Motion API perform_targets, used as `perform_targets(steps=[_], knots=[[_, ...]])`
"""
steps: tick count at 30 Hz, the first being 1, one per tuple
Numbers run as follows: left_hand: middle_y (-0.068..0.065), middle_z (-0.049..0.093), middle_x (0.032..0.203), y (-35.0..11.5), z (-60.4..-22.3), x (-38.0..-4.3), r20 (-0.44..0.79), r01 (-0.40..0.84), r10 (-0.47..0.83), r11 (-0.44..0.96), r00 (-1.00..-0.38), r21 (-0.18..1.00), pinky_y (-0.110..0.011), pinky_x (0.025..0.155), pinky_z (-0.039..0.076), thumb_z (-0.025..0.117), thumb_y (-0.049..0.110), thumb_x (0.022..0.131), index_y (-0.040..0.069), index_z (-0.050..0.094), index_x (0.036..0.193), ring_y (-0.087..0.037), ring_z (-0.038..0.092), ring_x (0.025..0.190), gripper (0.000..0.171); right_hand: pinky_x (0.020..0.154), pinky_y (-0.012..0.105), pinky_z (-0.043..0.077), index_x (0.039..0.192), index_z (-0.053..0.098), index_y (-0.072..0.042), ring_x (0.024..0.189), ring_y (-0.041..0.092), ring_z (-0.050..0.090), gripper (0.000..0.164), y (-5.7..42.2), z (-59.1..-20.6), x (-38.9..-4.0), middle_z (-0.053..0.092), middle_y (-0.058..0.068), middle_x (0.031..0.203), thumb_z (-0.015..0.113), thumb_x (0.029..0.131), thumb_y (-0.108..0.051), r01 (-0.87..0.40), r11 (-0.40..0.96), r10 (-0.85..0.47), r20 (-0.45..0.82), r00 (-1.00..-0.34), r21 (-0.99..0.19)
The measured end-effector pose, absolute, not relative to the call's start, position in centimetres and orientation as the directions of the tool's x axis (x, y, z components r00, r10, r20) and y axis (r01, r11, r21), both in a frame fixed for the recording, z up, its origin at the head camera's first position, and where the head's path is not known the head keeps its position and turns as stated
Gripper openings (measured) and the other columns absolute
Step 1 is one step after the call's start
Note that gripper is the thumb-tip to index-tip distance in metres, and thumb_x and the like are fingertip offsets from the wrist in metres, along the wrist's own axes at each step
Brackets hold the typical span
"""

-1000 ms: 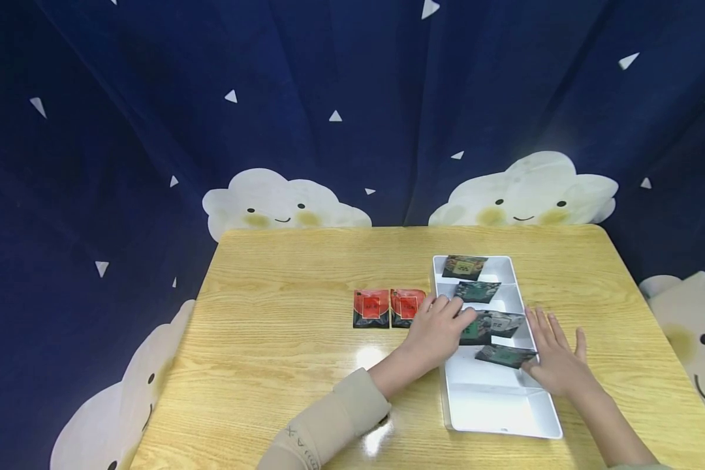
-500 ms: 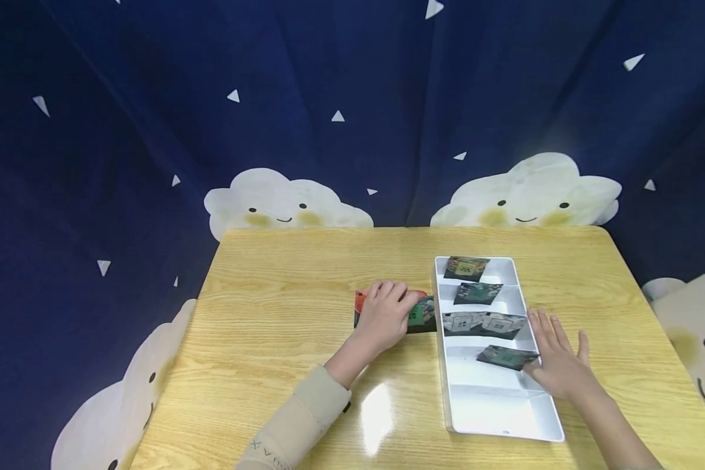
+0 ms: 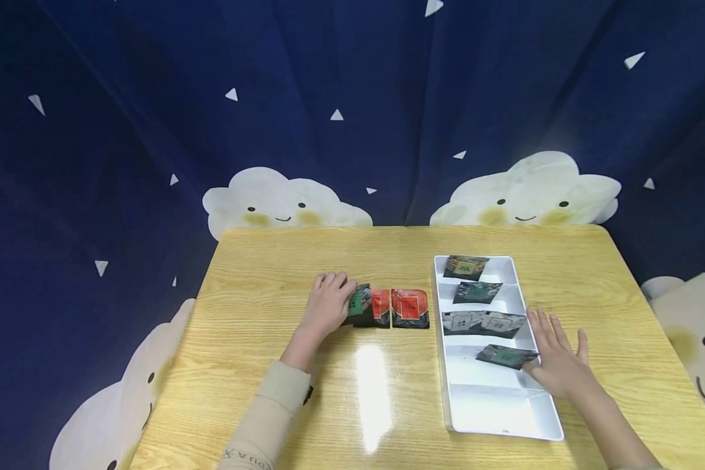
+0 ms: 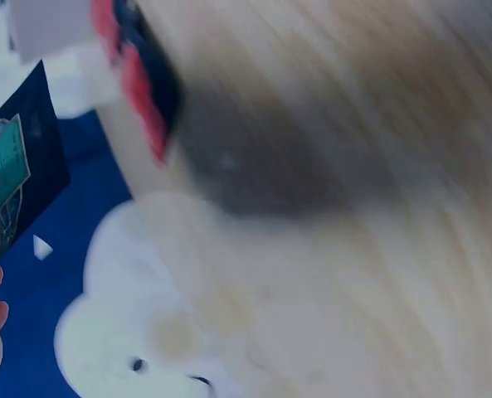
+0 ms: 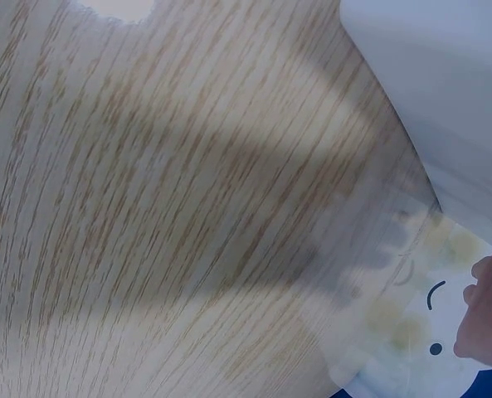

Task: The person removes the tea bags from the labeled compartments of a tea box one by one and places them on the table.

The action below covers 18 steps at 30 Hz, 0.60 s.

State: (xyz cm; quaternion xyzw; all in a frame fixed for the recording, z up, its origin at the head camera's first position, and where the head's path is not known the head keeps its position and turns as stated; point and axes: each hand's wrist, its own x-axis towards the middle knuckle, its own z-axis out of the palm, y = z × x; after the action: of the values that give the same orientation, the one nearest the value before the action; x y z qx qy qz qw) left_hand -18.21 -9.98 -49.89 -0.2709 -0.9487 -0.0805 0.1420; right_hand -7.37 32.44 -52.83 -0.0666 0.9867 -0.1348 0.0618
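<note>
My left hand (image 3: 331, 301) pinches a green-and-black packet (image 3: 360, 299) just above the wooden table (image 3: 270, 365), at the left end of two red packets (image 3: 379, 308) (image 3: 410, 307) lying side by side. In the left wrist view the green packet (image 4: 9, 178) shows at the left edge, with a blurred red packet (image 4: 133, 79) above it. My right hand (image 3: 553, 356) lies flat with straight fingers on the table, against the right rim of a white divided tray (image 3: 505, 418). The tray's wall (image 5: 445, 91) fills the top right of the right wrist view.
The tray holds dark packets in its compartments: one at the far end (image 3: 465, 266), one behind it (image 3: 477, 292), a grey pair (image 3: 485, 322) and one near my right hand (image 3: 506, 356). A dark blue curtain with cloud figures (image 3: 282, 205) surrounds the table.
My left hand lifted the green packet out of the tray and carried it leftward over the red packets to their left end. My right hand stayed still.
</note>
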Motion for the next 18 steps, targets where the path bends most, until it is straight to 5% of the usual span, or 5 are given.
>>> perform_targets(steps=[18], knots=[[-0.003, 0.045, 0.094, -14.1, -54.3, -20.1, 0.107, 0.439, 0.431, 0.896, -0.896, 0.066, -0.045, 0.093, 0.027, 0.04, 0.016, 0.097, 0.016, 0.052, 0.099, -0.024, 0.041, 0.09, 0.012, 0.095, 0.062, -0.021, 0.145, -0.015, -0.017, 0.136, 0.041, -0.004, 0.102, 32.5, -52.9, -7.4, -0.014, 0.013, 0.15, 0.06, 0.075, -0.023, -0.109, 0.954, -0.145, -0.112, -0.983, -0.278]])
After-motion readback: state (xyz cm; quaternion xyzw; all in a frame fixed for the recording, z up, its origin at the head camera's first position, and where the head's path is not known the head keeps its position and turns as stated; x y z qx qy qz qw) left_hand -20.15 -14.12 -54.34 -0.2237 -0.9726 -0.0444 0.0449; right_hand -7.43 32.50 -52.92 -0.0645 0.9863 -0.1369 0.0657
